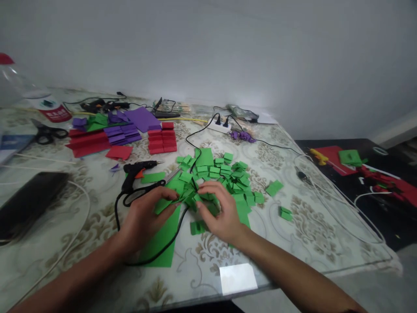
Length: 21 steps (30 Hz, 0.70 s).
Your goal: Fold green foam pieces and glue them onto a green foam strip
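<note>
A heap of small folded green paper pieces [224, 174] lies in the middle of the table. My left hand [143, 215] and my right hand [218, 211] meet at its near edge, fingers pinched together on a green paper piece [190, 201] held between them. Under my left hand a larger green paper sheet [163, 243] lies flat, crossed by the black cord of a hot glue gun [138, 171] resting just left of the heap.
Red folded strips [162, 140], purple strips [122, 134] and a purple sheet lie at the back left, with scissors [47, 132], a bottle [19, 93] and a dark phone-like slab [29, 202]. A power strip [220, 126] and white cables run right. The table's near edge shows a glare patch [237, 278].
</note>
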{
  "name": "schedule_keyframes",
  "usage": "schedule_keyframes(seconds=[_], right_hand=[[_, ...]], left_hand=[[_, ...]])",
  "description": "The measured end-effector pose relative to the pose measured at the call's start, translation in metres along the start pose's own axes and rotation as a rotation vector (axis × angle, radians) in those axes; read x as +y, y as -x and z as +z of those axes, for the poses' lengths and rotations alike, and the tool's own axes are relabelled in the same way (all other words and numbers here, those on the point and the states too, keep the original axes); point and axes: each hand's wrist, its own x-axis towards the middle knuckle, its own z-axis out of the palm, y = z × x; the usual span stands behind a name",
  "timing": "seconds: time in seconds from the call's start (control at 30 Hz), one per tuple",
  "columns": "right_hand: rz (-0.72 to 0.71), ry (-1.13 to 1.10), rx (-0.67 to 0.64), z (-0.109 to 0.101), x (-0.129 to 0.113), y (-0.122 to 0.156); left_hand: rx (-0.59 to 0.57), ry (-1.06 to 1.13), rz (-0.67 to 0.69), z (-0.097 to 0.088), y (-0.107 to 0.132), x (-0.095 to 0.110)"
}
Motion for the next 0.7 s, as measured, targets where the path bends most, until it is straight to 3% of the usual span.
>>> schedule_keyframes(seconds=[0.17, 0.57, 0.7], right_hand=[[-0.109, -0.043, -0.042, 0.003, -0.006, 0.005], [-0.008, -0.031, -0.031, 0.006, -0.002, 0.011], [-0.08, -0.001, -0.024, 0.006, -0.003, 0.008]], left_hand=[[-0.015, 0.032, 0.081, 0.0, 0.002, 0.008], [-0.073, 0.048, 0.108, 0.006, 0.01, 0.013], [-0.118, 0.089, 0.101, 0.005, 0.01, 0.016]])
